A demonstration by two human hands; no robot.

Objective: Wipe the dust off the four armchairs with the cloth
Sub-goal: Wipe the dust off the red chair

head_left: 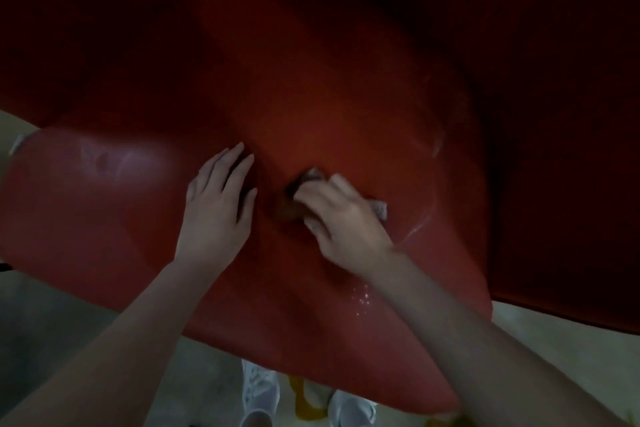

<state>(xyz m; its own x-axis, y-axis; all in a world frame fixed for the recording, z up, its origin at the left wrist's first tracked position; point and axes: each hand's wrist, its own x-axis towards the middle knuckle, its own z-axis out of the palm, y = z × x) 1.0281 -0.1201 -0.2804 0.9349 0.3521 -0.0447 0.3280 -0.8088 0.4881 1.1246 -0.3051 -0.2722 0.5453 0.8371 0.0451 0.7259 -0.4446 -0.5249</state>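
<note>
left grip [216, 206] lies flat; right grip [341, 218] clutches cloth [380, 211].

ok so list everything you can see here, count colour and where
armchair: one, red, fills most of the view
cloth: one, pale, bunched on the seat, centre
droplets: a few, shiny, on the seat, lower centre
floor: pale, below the seat edge
yellow thing: one, on the floor, bottom centre, unclear what
shoes: two, white, bottom edge
left hand: one, flat on the seat
right hand: one, gripping the cloth
</note>
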